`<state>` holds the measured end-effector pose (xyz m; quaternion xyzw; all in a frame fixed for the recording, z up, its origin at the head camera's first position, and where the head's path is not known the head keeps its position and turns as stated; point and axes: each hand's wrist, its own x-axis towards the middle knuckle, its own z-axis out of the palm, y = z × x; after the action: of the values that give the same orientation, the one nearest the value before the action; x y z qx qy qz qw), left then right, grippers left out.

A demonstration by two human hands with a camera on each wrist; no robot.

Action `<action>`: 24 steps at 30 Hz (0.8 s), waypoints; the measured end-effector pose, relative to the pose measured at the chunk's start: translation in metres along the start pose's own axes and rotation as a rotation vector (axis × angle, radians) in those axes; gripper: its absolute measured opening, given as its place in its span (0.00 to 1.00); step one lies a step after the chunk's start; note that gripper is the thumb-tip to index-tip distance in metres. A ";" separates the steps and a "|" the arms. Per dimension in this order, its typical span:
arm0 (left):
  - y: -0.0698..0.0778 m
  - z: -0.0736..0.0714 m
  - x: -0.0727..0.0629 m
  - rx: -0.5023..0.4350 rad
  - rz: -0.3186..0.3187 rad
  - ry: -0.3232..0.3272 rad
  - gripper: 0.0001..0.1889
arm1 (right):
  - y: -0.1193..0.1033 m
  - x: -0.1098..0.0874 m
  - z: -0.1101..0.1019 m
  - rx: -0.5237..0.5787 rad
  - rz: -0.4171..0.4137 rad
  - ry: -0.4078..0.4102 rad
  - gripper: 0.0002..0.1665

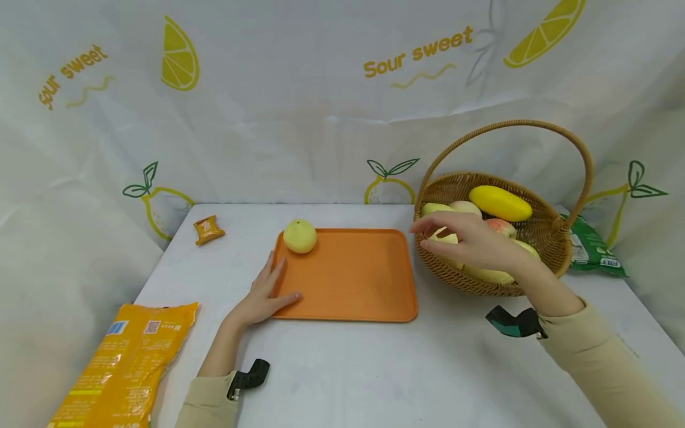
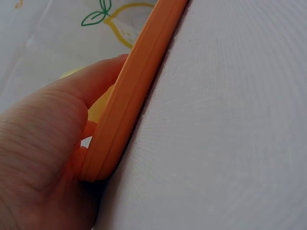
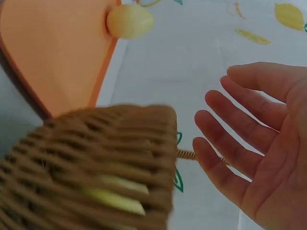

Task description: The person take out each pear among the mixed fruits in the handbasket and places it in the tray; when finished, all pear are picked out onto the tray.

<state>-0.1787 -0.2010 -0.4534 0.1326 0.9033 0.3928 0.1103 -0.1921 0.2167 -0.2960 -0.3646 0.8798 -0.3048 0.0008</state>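
An orange tray (image 1: pixel 348 276) lies on the white table with a pale yellow-green round fruit (image 1: pixel 300 236) at its far left corner. My left hand (image 1: pixel 262 300) rests on the tray's left side, fingers spread and straight, thumb over the near left part; the left wrist view shows the thumb (image 2: pixel 103 79) against the tray's raised edge. Over the left part of a wicker basket (image 1: pixel 551 249) hovers my right hand (image 1: pixel 473 238), its fingers loosely bent and nothing between them. Below it in the basket sit a yellow oblong fruit (image 1: pixel 500 203), a reddish fruit (image 1: pixel 501 226) and several pale ones, partly hidden by the hand.
The basket's tall arched handle (image 1: pixel 514 123) rises behind my right hand. A green snack packet (image 1: pixel 594 246) lies right of the basket. On the left are a small orange-brown wrapped snack (image 1: pixel 209 229) and a large orange bag (image 1: pixel 125 362). A lemon-print cloth (image 1: pixel 299 142) hangs behind.
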 end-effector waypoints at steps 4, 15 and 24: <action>0.000 0.001 0.000 0.000 0.000 0.003 0.50 | 0.006 -0.002 -0.018 -0.117 0.024 -0.104 0.14; 0.000 0.001 -0.002 -0.003 0.007 0.004 0.50 | 0.028 0.005 -0.032 -0.190 0.128 -0.404 0.29; 0.000 0.002 -0.001 0.001 0.003 0.008 0.50 | 0.035 0.019 -0.038 -0.228 0.101 -0.616 0.43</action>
<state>-0.1772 -0.2004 -0.4545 0.1326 0.9037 0.3932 0.1060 -0.2375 0.2440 -0.2801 -0.3933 0.8836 -0.0794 0.2413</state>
